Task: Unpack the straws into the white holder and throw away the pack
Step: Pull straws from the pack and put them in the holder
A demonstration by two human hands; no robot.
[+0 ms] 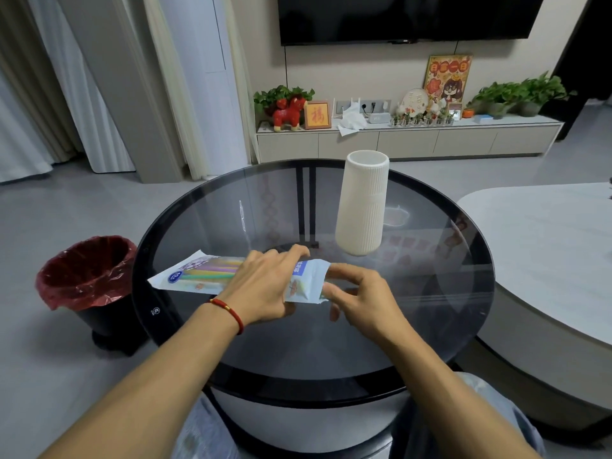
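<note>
A flat plastic pack of coloured straws (202,271) lies lengthwise on the round glass table (430,293). My left hand (265,286) grips the pack over its middle, fingers curled across its top. My right hand (361,296) is at the pack's right end, with fingers reaching into or pinching its opening; the fingertips are partly hidden by the plastic. The white ribbed holder (362,202) stands upright behind the hands, a little to the right, with nothing showing above its rim.
A black bin with a red liner (86,276) stands on the floor left of the table. A pale oval table (546,253) sits to the right. A TV cabinet with plants and ornaments (407,140) runs along the back wall.
</note>
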